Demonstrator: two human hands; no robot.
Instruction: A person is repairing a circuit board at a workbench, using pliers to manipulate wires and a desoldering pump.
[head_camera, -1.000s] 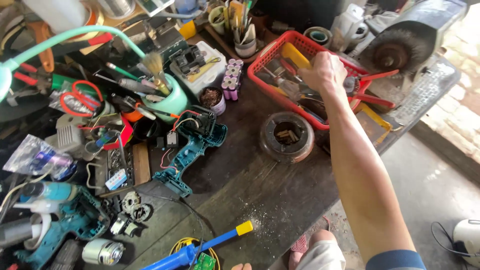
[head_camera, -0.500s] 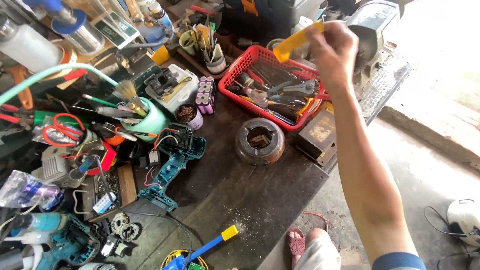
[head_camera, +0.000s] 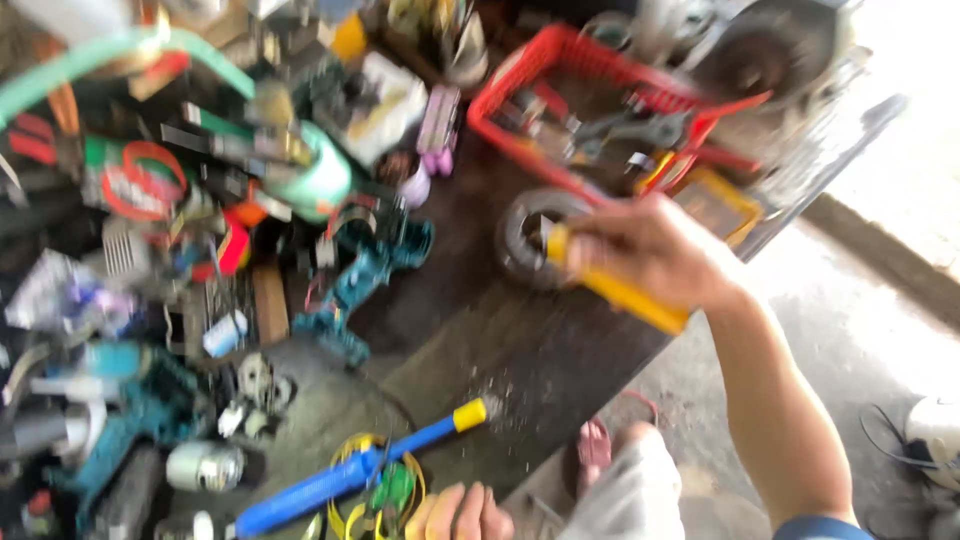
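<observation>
The picture is motion-blurred. My right hand (head_camera: 655, 250) is closed around a yellow-handled tool (head_camera: 620, 288) and holds it above the dark workbench (head_camera: 520, 350), in front of a round metal ring part (head_camera: 525, 235). Behind the hand stands a red plastic basket (head_camera: 530, 65) with several tools in it. My left hand (head_camera: 458, 512) shows only as fingertips at the bottom edge, next to a coil of yellow and green wire (head_camera: 385, 490) and a blue tool with a yellow tip (head_camera: 350, 475). What the left hand holds is hidden.
A teal drill housing (head_camera: 365, 275) lies open mid-bench. Scissors, cells, brushes and small parts crowd the left half. A bench grinder (head_camera: 790, 50) stands at the far right. A yellow meter (head_camera: 715, 205) lies by the basket. Concrete floor lies right of the bench edge.
My right hand lifted the yellow-handled tool out of the red basket and brought it down and nearer, over the ring part. The camera swung quickly, blurring the view.
</observation>
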